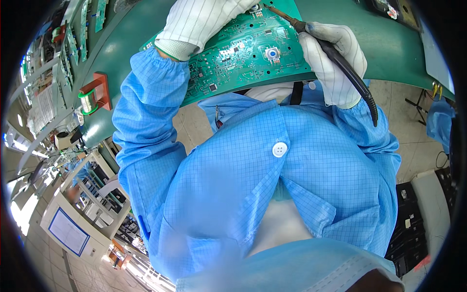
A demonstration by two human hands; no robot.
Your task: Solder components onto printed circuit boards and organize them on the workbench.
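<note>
A green circuit board (243,53) lies at the near edge of the green bench (384,44), its near end overhanging toward my body. My left hand (199,22), in a white striped glove, rests on the board's left part and covers it there. My right hand (333,58), gloved the same way, grips a black soldering iron (311,34) like a pen. The iron's thin tip points up-left to the board's far edge, near my left hand. Its black cable (362,92) runs down past my right wrist. Blue coat sleeves cover both forearms.
A spool of solder wire on a red stand (92,100) sits on the bench to the left. More green boards (78,39) stand in racks at far left. A white cabinet with shelves (78,224) stands lower left, black trays (413,228) on the floor lower right.
</note>
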